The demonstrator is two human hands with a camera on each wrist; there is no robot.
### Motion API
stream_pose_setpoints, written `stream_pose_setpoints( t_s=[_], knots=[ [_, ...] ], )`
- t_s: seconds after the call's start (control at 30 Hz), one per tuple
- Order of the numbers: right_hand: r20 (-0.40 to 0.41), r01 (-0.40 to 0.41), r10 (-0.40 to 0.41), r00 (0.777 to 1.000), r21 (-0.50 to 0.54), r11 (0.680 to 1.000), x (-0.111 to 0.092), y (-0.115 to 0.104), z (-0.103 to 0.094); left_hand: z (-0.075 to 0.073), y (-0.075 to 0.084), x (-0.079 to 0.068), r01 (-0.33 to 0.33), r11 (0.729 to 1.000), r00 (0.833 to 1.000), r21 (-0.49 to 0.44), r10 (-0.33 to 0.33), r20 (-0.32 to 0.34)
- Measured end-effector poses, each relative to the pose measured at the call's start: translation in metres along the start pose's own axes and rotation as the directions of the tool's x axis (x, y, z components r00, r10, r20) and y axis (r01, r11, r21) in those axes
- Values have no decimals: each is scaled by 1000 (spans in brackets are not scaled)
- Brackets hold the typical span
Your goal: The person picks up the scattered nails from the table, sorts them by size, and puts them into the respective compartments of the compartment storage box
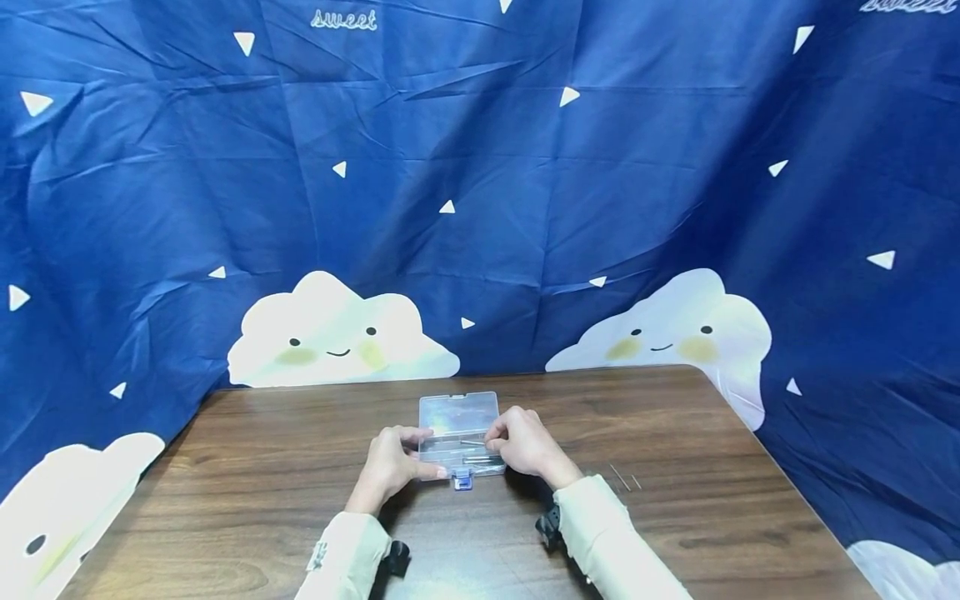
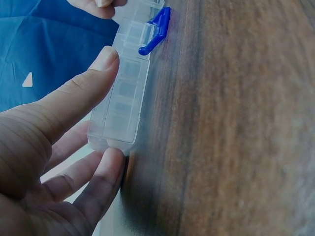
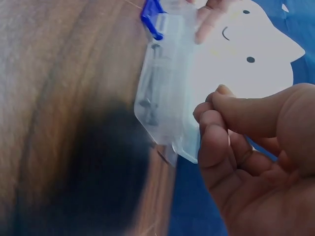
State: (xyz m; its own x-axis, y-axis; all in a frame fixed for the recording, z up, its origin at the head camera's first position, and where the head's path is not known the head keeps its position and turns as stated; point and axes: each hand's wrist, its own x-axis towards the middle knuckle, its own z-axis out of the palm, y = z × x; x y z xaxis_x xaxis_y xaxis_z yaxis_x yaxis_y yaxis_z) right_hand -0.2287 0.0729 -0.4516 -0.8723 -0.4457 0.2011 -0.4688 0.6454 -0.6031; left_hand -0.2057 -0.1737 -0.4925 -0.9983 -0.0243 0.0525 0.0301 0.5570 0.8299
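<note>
Bottom of the head frame: two pale sleeves (image 1: pixel 341 558), a dark wrist mount (image 1: pixel 550 527) at each cuff. Bench (image 1: pixel 255 508) below, wood-grained, dull sheen at bottom centre.

Right of centre, low: two thin pins (image 1: pixel 619 477), loose on the bench, apart from each other, the left one longer.

Centre, low: clear plastic box (image 1: pixel 442 458) on the bench, open. Blue latch (image 1: pixel 462 482) hangs at its near side.

Left hand (image 1: pixel 388 462) has the box's left end in its grip: thumb along the near wall, fingers about the end and far corner. Left wrist view agrees: thumb against the wall, fingertips at the lower corner.

Slim rods (image 1: pixel 483 460) lie in the near part of the box, toward its right end; in the right wrist view they show as dark, blurred strips through the wall.

Right hand (image 1: pixel 525 440) over the box's right end, thumb and forefinger closed in a pinch. Grip appears to be on a single metal bar (image 1: pixel 471 442), which points left from the fingertips.

Lid (image 1: pixel 459 412) stands raised behind, tilted back.

Beyond the bench's far edge: blue cloth (image 1: pixel 487 167), creased, with white triangles and smiling clouds (image 1: pixel 341 333).
</note>
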Motion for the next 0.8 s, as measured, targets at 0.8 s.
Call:
stream_pose_setpoints(
  t_s=[0.8],
  knots=[
    [6,-148,148,989,52,988,-37,41,-54,0,2,0,17,1000,1000,-3,-17,9]
  ],
)
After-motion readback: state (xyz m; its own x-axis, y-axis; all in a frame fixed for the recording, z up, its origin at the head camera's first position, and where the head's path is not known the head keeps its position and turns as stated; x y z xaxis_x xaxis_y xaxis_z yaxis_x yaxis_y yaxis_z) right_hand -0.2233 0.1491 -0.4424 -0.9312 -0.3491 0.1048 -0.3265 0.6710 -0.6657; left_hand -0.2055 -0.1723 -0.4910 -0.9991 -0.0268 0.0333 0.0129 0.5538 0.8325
